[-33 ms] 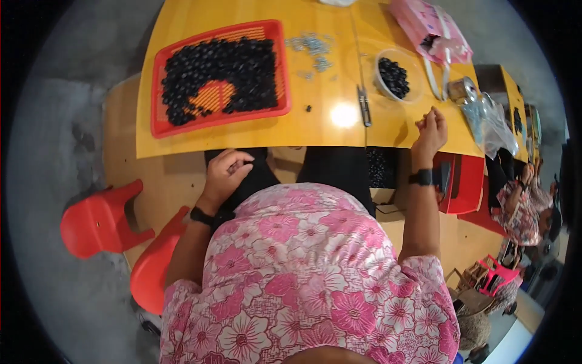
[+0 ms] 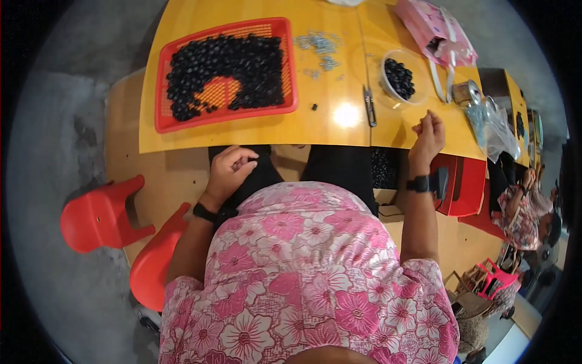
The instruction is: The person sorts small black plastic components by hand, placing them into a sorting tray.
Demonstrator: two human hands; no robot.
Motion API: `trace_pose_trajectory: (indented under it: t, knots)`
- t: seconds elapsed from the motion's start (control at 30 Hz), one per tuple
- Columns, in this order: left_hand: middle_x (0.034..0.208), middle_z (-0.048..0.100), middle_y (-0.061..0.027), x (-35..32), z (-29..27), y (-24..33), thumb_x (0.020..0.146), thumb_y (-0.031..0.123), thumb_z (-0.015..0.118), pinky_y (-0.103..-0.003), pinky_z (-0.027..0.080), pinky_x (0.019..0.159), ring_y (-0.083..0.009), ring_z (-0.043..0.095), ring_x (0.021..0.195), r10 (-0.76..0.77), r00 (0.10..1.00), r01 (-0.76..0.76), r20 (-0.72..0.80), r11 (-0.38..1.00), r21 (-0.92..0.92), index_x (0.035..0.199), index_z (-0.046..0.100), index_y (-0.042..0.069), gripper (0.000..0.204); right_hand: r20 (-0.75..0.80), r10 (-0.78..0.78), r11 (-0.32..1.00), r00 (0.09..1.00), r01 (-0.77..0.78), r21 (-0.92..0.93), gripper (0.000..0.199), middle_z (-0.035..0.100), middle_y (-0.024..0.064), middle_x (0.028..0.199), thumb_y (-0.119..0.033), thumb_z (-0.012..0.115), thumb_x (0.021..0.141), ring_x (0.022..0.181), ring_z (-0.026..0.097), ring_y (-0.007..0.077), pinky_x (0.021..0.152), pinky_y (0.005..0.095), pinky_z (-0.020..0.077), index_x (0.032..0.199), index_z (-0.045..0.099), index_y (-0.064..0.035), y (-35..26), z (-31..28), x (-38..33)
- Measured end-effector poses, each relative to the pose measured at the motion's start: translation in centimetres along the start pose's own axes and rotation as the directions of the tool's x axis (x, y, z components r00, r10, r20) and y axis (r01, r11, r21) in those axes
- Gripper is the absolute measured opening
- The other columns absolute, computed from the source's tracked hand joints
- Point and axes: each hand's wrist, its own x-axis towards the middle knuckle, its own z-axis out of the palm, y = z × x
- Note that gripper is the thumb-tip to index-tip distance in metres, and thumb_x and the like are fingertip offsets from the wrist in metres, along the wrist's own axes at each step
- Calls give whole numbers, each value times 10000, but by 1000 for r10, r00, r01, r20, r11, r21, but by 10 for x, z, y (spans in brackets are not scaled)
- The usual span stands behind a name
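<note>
My left hand [image 2: 232, 170] is over my left thigh, just below the table's near edge, with its fingers curled in; whether they hold anything is hidden. At the table's front right, my right hand [image 2: 428, 137] has thumb and fingers pinched together, and I cannot make out anything in them. Beyond it stands a clear round tub [image 2: 388, 89] with small black pieces [image 2: 400, 79]. A dark slim tool [image 2: 370, 107] lies to the left of that hand. A red mesh tray [image 2: 227, 123] holds many black pieces [image 2: 257, 60], with a bare patch near its front.
Small silvery pieces [image 2: 319, 41] are scattered right of the tray, and one black piece [image 2: 314, 107] lies nearer. At the right are a pink bag [image 2: 433, 30], a tin [image 2: 466, 93] and clear plastic bags [image 2: 500, 130]. Red chairs [image 2: 100, 215] stand left; another person [image 2: 520, 212] sits far right.
The whole view has shifted slightly, so the table's things appear a little farther right. Both hands keep nearly the same pose and place.
</note>
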Motion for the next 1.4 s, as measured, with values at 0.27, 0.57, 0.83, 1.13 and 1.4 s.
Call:
trace_pose_trajectory:
  t: [0.27, 0.57, 0.83, 1.13, 1.4]
  knots:
    - [687, 474, 6, -12, -7, -5, 741, -1, 659, -208, 356, 526, -58, 422, 574, 12, 999, -14, -35, 998, -57, 864, 644, 18, 125, 573, -274, 834, 773, 488, -259, 168, 572, 57, 797, 18, 606, 812, 646, 520, 116, 599, 221, 432, 977, 620, -12, -50, 61, -112]
    - [688, 476, 13, -18, -8, -12, 741, 4, 664, -205, 375, 538, -59, 433, 583, -10, 996, -1, -88, 992, -123, 872, 649, 30, 134, 755, -150, 949, 638, 306, -70, 539, 548, 144, 1052, 10, 628, 785, 779, 571, 198, 654, 271, 484, 1291, 462, -79, -64, 155, -140]
    - [689, 485, 14, -15, -1, -19, 741, -10, 657, -206, 383, 542, -62, 444, 585, -17, 994, 0, -106, 988, -155, 879, 644, 31, 144, 854, -159, 741, 495, 632, -228, 452, 580, 164, 951, 1, 610, 764, 826, 600, 299, 697, 324, 509, 1205, 543, -78, -58, 183, -145]
    - [691, 491, 11, -8, 1, -28, 746, -14, 647, -202, 375, 554, -65, 455, 617, -53, 995, 33, -79, 969, -246, 877, 650, 30, 138, 818, -212, 839, 534, 529, -128, 455, 610, 211, 888, -84, 612, 763, 828, 596, 387, 735, 449, 482, 1206, 511, -63, -56, 232, -165]
    - [699, 478, 14, -12, -5, -25, 762, -22, 637, -203, 367, 566, -65, 434, 620, -67, 993, 46, -94, 976, -212, 875, 642, 14, 119, 807, -214, 889, 550, 453, -73, 320, 591, 168, 826, -46, 615, 781, 736, 597, 328, 653, 372, 486, 1100, 581, -51, -47, 171, -159]
